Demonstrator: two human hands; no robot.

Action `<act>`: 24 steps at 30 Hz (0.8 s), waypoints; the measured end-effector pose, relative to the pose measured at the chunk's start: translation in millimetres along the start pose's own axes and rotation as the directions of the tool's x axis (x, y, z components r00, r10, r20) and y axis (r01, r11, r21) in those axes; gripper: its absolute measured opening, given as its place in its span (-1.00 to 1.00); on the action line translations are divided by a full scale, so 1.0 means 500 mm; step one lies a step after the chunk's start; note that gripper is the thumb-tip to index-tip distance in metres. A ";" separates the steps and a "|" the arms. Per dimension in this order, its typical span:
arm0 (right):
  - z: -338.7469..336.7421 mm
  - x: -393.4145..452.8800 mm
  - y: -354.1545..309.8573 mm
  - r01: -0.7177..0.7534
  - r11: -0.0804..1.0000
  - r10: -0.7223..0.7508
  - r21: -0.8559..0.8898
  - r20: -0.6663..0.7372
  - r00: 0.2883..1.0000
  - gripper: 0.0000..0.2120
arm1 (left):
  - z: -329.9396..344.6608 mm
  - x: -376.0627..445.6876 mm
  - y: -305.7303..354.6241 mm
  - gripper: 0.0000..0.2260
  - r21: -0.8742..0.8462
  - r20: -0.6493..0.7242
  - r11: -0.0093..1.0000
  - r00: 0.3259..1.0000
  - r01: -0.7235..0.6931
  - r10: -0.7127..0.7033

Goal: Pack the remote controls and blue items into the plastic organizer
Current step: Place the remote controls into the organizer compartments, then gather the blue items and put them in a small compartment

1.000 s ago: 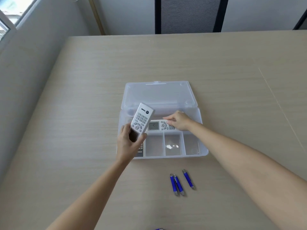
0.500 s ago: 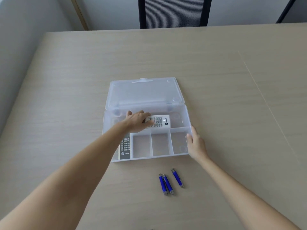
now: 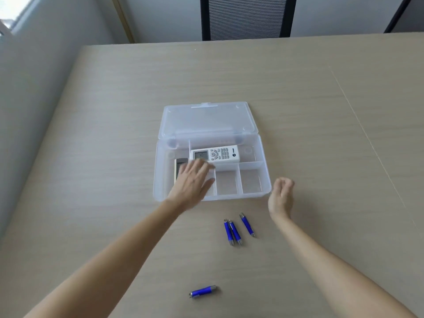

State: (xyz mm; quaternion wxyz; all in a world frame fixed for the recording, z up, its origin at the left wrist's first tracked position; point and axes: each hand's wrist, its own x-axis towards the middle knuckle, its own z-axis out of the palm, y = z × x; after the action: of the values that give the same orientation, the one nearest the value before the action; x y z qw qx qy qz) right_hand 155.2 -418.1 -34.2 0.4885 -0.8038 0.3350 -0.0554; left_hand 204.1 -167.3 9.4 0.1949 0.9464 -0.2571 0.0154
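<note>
Left hand [image 3: 191, 182]: fingers spread, empty, over the organizer [image 3: 263, 180], perhaps just releasing.
Right hand [image 3: 281, 196]: loosely curled, empty, near blue items [image 3: 232, 232].

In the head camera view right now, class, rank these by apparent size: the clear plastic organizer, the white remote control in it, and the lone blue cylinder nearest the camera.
1. Clear plastic organizer, with its open lid
2. White remote control
3. Lone blue cylinder, smallest despite lying nearest the camera
</note>
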 end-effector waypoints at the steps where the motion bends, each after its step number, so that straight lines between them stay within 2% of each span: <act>1: -0.004 -0.032 0.023 -0.001 0.999 0.000 -0.036 -0.024 1.000 -0.87 | -0.001 -0.058 0.013 -0.78 -0.041 0.032 0.996 0.997 -0.074 0.075; 3: -0.005 -0.094 0.062 0.084 0.976 -0.065 -0.202 0.102 0.993 -0.90 | 0.008 -0.176 0.031 -0.80 -0.112 0.252 0.982 0.952 -0.152 0.176; 6: 0.005 -0.144 0.077 0.247 0.871 -0.103 -0.424 0.334 0.937 -0.78 | 0.038 -0.310 0.053 -0.67 -0.138 0.583 0.983 0.792 -0.123 0.181; 10: 0.022 -0.149 0.049 0.325 0.718 -0.032 -0.615 0.437 0.899 -0.82 | 0.071 -0.374 0.094 -0.51 -0.057 0.745 0.990 0.655 -0.126 0.126; 12: 0.022 -0.148 0.039 0.303 0.669 0.042 -0.679 0.441 0.897 -0.76 | 0.079 -0.384 0.111 -0.53 -0.007 0.764 0.988 0.637 -0.153 0.104; 15: 0.018 -0.157 0.031 0.221 0.730 0.076 -0.646 0.398 0.914 -0.73 | 0.081 -0.387 0.119 -0.71 0.027 0.735 0.993 0.676 -0.116 0.059; 16: 0.018 -0.163 0.029 0.223 0.757 0.062 -0.615 0.407 0.911 -0.74 | 0.079 -0.386 0.120 -0.73 0.019 0.714 0.998 0.699 -0.057 0.026; 18: 0.020 -0.184 0.026 0.274 0.772 0.032 -0.574 0.465 0.885 -0.75 | 0.073 -0.378 0.123 -0.76 -0.057 0.646 0.985 0.758 0.164 -0.089; 20: 0.025 -0.203 0.029 0.336 0.742 0.030 -0.580 0.530 0.848 -0.69 | 0.071 -0.359 0.129 -0.82 -0.181 0.562 0.897 0.791 0.403 -0.242; 22: 0.024 -0.212 0.037 0.366 0.698 0.042 -0.616 0.546 0.837 -0.68 | 0.075 -0.326 0.141 -0.91 -0.276 0.526 0.770 0.761 0.575 -0.380; 24: 0.018 -0.214 0.046 0.402 0.629 0.057 -0.665 0.556 0.830 -0.72 | 0.089 -0.285 0.148 -0.93 -0.305 0.509 0.653 0.698 0.694 -0.504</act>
State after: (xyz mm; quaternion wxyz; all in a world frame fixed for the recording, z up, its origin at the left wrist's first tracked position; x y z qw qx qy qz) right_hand 65.4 -355.0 -32.3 0.1698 -0.9446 0.0967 0.2639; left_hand 40.9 -174.3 -23.2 0.3603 0.8825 0.0492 -0.2982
